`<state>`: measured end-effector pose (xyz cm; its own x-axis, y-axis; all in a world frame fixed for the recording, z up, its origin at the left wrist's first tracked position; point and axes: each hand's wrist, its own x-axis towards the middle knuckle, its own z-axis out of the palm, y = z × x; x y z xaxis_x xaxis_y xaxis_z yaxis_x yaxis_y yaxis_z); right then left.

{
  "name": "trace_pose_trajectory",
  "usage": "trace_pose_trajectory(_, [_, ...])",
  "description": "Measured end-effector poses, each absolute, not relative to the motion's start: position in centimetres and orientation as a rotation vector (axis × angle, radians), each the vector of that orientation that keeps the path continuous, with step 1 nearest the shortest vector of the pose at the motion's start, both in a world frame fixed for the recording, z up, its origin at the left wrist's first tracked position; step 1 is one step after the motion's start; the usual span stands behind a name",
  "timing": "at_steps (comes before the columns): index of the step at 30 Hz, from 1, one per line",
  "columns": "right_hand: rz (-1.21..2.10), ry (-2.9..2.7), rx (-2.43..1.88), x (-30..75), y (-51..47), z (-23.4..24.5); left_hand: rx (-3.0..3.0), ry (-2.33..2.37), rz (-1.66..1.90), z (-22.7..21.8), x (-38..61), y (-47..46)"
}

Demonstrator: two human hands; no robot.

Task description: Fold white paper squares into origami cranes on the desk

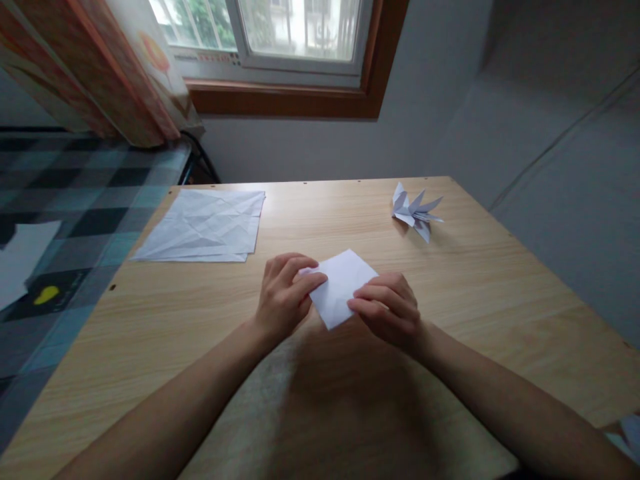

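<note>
Both hands are pinching a small folded white paper (343,287) flat on the wooden table (500,293): left hand (284,297) on its left corner, right hand (387,310) on the lower right edge. A finished paper crane-ish thing (415,212) sits off to the far right, and a stack of creased sheets (203,227) lies far left.

Home bedroom: checked bedspread (75,207), curtain (125,73), window (280,33), wooden desk (500,293).

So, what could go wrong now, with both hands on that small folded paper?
1. The left hand and right hand pinch the folded paper only at its side edges; it might slip on the smooth table, making the crease crooked.
2. A wide sweep of the right arm could knock the paper figure farther back.
</note>
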<state>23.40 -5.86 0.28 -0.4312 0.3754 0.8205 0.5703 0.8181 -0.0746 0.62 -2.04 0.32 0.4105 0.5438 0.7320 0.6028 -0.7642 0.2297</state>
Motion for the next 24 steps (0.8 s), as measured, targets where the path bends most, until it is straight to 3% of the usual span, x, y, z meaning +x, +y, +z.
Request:
trace_pose_trajectory(4, [-0.291,-2.384,-0.931,22.9,-4.5,-0.7,-2.628,-1.213,-1.024,-0.1,0.3,-1.2])
trace_pose_trajectory(11, [-0.194,-2.355,-1.031,21.0,-5.2,-1.7,-3.036,-0.811,-0.693,-0.1,0.9,-1.7])
trace_pose_trajectory(24, [0.148,-2.305,-0.974,25.0,-2.8,-1.6,-2.974,-0.889,-0.681,-0.2,0.4,-1.3])
